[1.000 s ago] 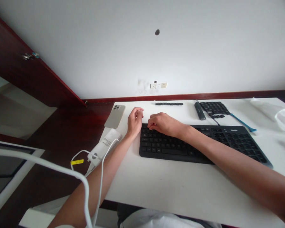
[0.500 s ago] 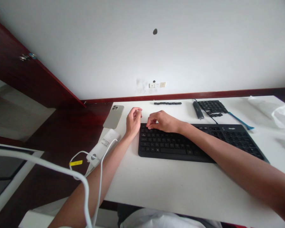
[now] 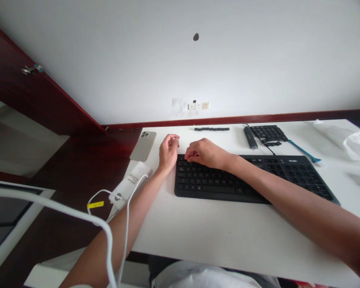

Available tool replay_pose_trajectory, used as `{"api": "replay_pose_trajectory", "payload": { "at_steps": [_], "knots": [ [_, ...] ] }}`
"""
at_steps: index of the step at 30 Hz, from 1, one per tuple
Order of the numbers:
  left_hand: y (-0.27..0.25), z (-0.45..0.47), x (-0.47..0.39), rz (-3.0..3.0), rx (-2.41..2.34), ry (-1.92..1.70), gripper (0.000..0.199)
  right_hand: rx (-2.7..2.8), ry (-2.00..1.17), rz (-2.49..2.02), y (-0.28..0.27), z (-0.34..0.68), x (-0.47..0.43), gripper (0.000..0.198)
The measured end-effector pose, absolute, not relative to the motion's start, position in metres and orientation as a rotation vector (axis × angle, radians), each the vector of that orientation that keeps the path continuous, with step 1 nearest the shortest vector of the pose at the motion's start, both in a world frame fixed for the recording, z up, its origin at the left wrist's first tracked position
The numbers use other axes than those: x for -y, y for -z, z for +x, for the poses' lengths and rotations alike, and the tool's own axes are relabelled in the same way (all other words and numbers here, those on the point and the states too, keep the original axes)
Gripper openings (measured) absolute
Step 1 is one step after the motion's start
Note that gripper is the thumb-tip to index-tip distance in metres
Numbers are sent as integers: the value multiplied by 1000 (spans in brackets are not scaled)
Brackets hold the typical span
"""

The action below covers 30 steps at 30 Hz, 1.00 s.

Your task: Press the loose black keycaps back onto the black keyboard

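A black keyboard (image 3: 219, 189) lies on the white table, its upper left keys under my right hand (image 3: 208, 153). That hand is closed in a pinch, fingertips touching the keyboard near its top left corner; anything between them is too small or hidden to make out. My left hand (image 3: 169, 150) rests by the keyboard's left end, fingers loosely curled with a gap to the thumb, and I see nothing held in it. Behind the hands runs a row of small black keycaps (image 3: 211, 129). More keycaps (image 3: 267, 133) sit in a block at the back right.
Left of my left hand lie a phone (image 3: 143, 146) and a white power strip (image 3: 131, 182) with white cables. At the right are a dark cylindrical object (image 3: 250, 138), a blue tool (image 3: 304, 151) and a white plastic bag (image 3: 358, 146). A wall stands behind the table.
The view has shifted very slightly. Both hands keep nearly the same places and poses, the right one still pinched at the keyboard's top left.
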<state>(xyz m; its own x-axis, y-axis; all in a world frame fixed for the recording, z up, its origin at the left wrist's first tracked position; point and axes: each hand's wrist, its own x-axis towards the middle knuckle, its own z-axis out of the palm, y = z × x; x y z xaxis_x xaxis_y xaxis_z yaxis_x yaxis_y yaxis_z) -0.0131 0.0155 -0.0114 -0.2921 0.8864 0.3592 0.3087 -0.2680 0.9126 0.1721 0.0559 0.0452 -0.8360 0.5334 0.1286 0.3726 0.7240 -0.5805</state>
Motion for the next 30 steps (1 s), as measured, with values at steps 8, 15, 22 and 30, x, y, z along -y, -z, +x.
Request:
{"api": "replay_pose_trajectory", "payload": {
  "at_steps": [8, 15, 22, 30],
  "knots": [
    [13, -14, -16, 1477, -1507, -1584, 15, 2689, -737, -649, -52, 172, -53, 26],
    [12, -12, -18, 1495, -1542, -1560, 14, 2578, -903, -843, -44, 169, -56, 20],
    [11, -10, -17, 1515, -1581, -1521, 13, 2538, -1073, -1038, -42, 162, -62, 28],
    [9, -9, -16, 1531, -1576, -1514, 13, 2495, -1294, -1036, -37, 163, -69, 25]
  ]
}}
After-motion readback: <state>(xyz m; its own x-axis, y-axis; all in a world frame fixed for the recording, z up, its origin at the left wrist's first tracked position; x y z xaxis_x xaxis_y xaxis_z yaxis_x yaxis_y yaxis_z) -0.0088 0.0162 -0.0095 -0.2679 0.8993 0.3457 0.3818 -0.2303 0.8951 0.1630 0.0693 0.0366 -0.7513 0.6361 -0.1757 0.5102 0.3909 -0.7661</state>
